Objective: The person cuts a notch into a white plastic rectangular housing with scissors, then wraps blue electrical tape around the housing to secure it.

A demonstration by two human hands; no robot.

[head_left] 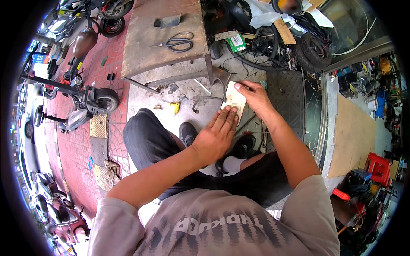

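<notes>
A pale rectangular board [235, 97] is held at a slant between my knees and the table. My right hand [254, 96] grips its upper right side, thumb on the face. My left hand [220, 132] lies on the lower part with fingers stretched flat and close together. Just left of the board is a dark bent metal piece [200, 100], partly hidden. A yellow tool [175, 108] and a white strip [203, 86] lie on the concrete nearby. Large scissors [177, 42] and a dark flat piece [167, 21] rest on the worn table [143, 59] ahead.
Scooters [100, 102] stand on red paving at the left. Tangled parts and tyres [309, 51] are heaped beyond the table at right. A dark mat [286, 111], a leaning wooden sheet [348, 136], a red stool [378, 168] and assorted tools are to my right.
</notes>
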